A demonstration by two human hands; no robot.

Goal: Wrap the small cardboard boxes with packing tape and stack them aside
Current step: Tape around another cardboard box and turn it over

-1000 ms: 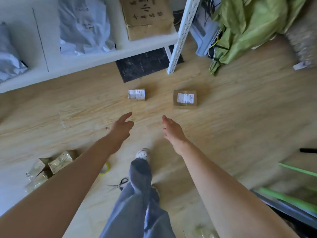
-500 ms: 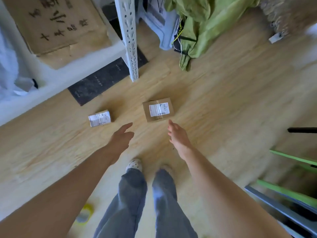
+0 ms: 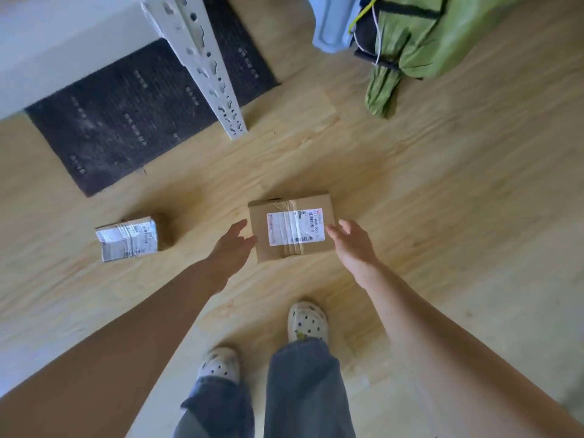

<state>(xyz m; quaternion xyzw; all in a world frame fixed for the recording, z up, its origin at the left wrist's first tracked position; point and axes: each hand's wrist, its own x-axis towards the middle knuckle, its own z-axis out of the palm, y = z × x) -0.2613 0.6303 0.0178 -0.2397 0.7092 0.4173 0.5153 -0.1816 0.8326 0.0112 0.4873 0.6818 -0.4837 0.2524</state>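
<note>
Left hand (image 3: 232, 248) and right hand (image 3: 352, 245) flank the brown box (image 3: 292, 227), both released. A taped box (image 3: 126, 238) lies at its nine o'clock; nothing is stacked yet

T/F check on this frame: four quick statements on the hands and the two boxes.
1. The left hand and right hand are open, flanking the larger box. True.
2. The smaller box is stacked on the larger box. False: it lies apart on the floor, to the larger box's left.
3. The larger box has a white label on top. True.
4. The right hand holds a tape roll. False: it holds nothing.
</note>
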